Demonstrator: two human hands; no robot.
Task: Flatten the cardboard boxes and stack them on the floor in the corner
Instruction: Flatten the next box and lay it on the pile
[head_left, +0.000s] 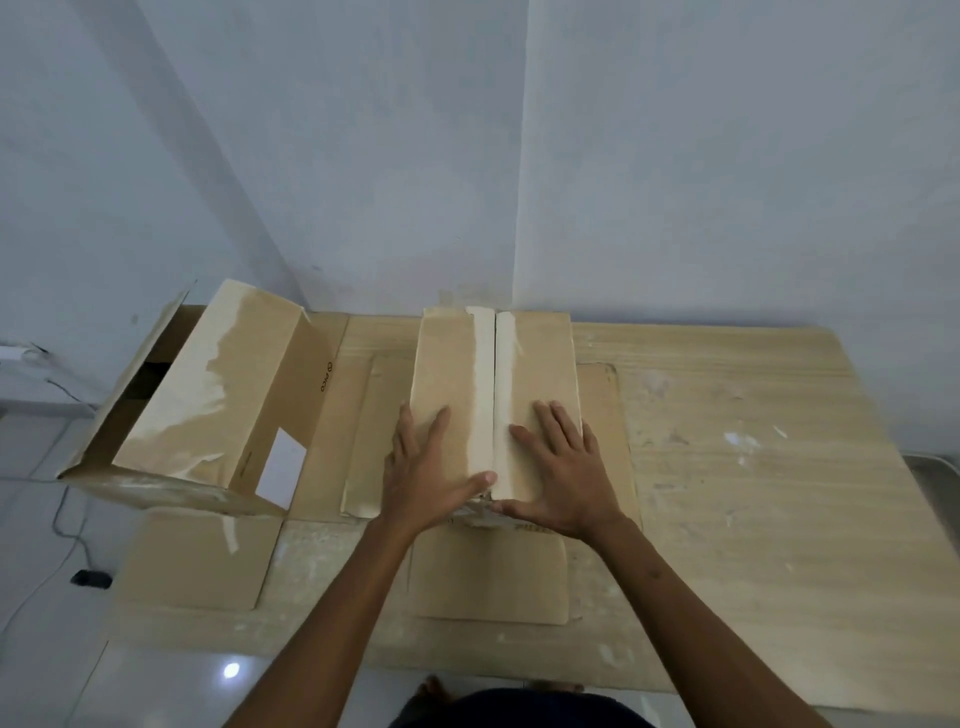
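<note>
The scene is dim and evenly lit, with a cool bluish cast on the wall (675, 156). A broad soft shadow slants across the wall's upper left. One small bright glare spot sits on the glossy floor (231, 670) near the bottom left. The picture is soft overall, and straight edges bow toward the corners from wide-angle distortion.

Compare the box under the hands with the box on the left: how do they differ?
The middle box has closed top flaps, both hands flat on it; the left box lies untouched, its end open. The left box bears a white label; the middle shows none. Both are brown cardboard with tape residue.
</note>
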